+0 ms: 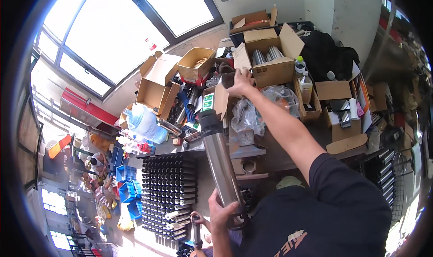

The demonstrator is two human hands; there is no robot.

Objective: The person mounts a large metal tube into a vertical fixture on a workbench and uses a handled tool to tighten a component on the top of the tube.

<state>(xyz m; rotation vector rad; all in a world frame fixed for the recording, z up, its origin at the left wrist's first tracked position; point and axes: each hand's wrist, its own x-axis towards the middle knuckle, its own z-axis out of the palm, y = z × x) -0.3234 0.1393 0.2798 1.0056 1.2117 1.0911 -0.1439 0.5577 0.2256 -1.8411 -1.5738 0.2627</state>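
Observation:
My left hand (221,210) grips the lower part of a long shiny metal cylinder (219,167) with black ends. The cylinder stands tilted, its black top (209,121) leaning away toward the table. My right arm stretches far over the cluttered table. At its end my right hand (242,82) is closed around a dark, rounded piece (228,79) whose kind I cannot make out, beside open cardboard boxes. Just left of my left hand, another hand (198,220) holds a dark rod-like tool (197,234); it seems to be another person's.
Rows of black-ended tubes (169,185) stand at lower left, near blue crates (128,191). A carton of metal cylinders (273,72), plastic bags (246,117) and bottles (305,86) crowd the table. More cylinders (387,176) lie in a wire rack at right. People sit at far left.

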